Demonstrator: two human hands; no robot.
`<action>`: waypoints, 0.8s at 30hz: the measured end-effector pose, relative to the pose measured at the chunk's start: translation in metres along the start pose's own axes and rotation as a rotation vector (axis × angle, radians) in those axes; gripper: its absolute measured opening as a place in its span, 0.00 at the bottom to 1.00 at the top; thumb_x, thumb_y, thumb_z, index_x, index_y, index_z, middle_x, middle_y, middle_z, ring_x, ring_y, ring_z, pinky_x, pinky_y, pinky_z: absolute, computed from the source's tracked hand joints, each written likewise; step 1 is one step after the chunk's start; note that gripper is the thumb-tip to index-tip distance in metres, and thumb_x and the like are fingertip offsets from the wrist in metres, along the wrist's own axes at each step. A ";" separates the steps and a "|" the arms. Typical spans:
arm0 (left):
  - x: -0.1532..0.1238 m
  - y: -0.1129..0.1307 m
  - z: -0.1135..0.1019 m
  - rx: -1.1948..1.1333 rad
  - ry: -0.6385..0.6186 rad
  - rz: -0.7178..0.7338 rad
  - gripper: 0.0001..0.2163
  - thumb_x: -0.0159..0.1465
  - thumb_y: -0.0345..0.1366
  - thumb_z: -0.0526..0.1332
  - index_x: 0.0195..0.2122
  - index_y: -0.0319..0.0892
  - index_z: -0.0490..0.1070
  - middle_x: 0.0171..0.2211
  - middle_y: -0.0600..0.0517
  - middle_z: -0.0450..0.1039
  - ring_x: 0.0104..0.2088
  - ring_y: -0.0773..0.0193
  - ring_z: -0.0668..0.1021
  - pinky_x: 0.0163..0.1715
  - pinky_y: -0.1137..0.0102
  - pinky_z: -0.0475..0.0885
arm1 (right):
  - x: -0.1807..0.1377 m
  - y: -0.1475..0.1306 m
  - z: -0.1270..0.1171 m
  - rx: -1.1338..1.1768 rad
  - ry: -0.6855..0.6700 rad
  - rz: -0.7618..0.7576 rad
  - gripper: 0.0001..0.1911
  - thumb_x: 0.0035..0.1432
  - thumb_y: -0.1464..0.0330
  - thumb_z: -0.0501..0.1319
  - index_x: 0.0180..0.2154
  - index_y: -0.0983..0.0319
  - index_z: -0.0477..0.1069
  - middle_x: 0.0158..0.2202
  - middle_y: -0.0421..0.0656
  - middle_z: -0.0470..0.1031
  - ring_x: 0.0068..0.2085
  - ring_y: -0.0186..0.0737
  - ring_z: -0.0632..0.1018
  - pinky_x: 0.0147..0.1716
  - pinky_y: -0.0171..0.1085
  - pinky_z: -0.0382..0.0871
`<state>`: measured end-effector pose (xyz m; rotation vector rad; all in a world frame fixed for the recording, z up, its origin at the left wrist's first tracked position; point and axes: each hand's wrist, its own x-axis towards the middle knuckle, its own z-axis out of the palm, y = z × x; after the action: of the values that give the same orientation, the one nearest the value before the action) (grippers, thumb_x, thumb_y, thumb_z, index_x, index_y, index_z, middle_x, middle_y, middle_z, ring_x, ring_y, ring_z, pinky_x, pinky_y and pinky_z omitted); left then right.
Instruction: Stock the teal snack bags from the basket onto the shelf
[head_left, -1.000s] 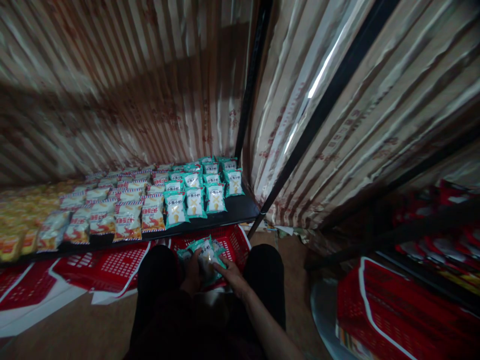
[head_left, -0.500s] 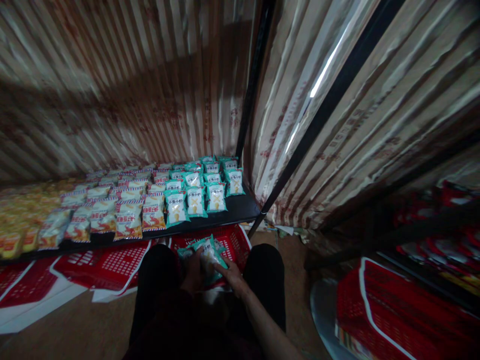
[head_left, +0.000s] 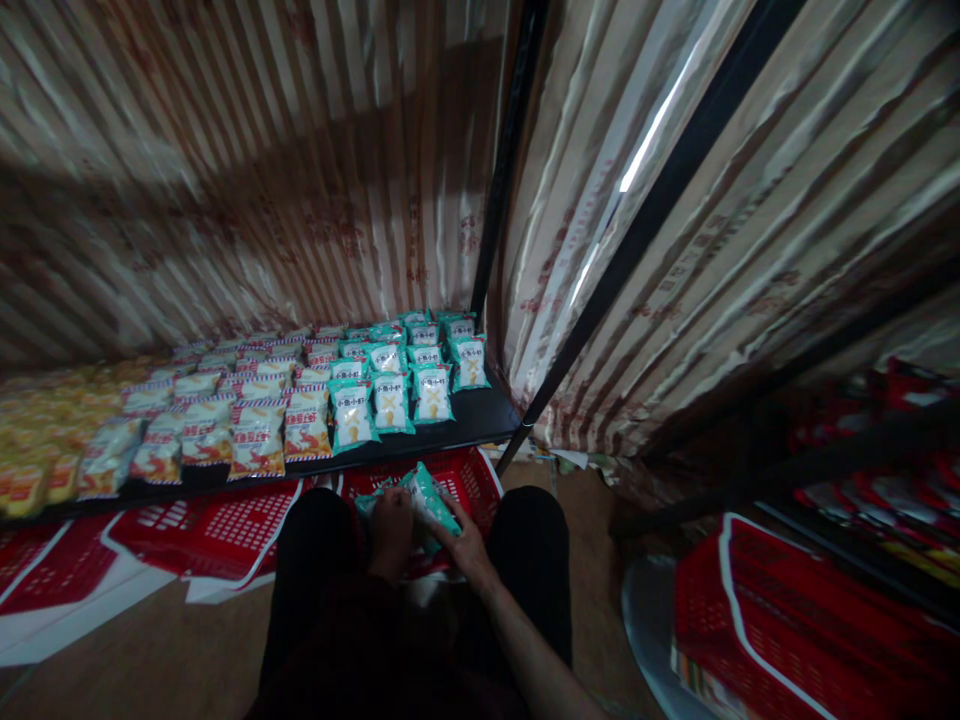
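Between my knees, over a red basket (head_left: 480, 480), I hold a teal-and-white snack bag (head_left: 435, 503), tilted. My right hand (head_left: 466, 548) grips its lower right side, thumb in front. My left hand (head_left: 391, 525) is curled closed at the bag's left edge, its fingertips hidden. More teal packaging shows behind and below my hands, partly covered. Just beyond, matching teal snack bags (head_left: 433, 393) stand in rows on the black shelf (head_left: 480, 415).
Left along the shelf are red-and-white snack bags (head_left: 257, 440) and yellow packages (head_left: 37, 440). Another red basket (head_left: 202, 530) lies beneath. A black post (head_left: 592, 320) rises in front of the pleated curtain (head_left: 337, 180). At right stands a red basket (head_left: 810, 620) with a white rim.
The held snack bag has turned, so its printed front no longer faces me. My left hand has curled into a fist-like shape and my right hand has shifted slightly around the bag.
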<state>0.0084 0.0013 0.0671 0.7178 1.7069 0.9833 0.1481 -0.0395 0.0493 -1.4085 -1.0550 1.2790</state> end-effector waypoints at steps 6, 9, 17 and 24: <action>-0.011 0.010 0.006 0.118 0.028 0.080 0.07 0.57 0.39 0.56 0.27 0.45 0.70 0.33 0.47 0.77 0.43 0.55 0.75 0.43 0.67 0.66 | 0.002 0.002 -0.001 -0.090 0.038 -0.131 0.31 0.45 0.56 0.67 0.50 0.62 0.72 0.50 0.50 0.75 0.50 0.51 0.75 0.51 0.48 0.68; -0.016 0.014 0.008 0.153 0.002 0.081 0.10 0.59 0.42 0.55 0.28 0.44 0.70 0.32 0.46 0.76 0.39 0.54 0.76 0.43 0.65 0.66 | 0.003 0.008 -0.002 -0.189 0.068 -0.202 0.28 0.47 0.58 0.67 0.50 0.60 0.73 0.48 0.49 0.75 0.49 0.50 0.76 0.50 0.46 0.70; -0.008 0.001 0.006 0.138 -0.047 0.005 0.20 0.58 0.55 0.54 0.26 0.43 0.70 0.29 0.46 0.76 0.35 0.54 0.77 0.39 0.61 0.69 | 0.001 0.015 -0.002 -0.529 0.080 -0.562 0.23 0.49 0.71 0.64 0.50 0.54 0.74 0.40 0.45 0.73 0.43 0.44 0.74 0.44 0.42 0.72; -0.004 -0.001 0.006 -0.013 -0.121 -0.141 0.19 0.54 0.56 0.58 0.30 0.44 0.69 0.27 0.48 0.76 0.33 0.52 0.79 0.31 0.62 0.72 | -0.008 0.005 -0.001 -0.758 0.080 -0.766 0.29 0.50 0.79 0.61 0.52 0.51 0.71 0.42 0.44 0.70 0.44 0.42 0.71 0.43 0.41 0.70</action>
<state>0.0153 -0.0006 0.0669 0.6267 1.6214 0.8358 0.1487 -0.0487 0.0466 -1.3234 -1.8931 0.2543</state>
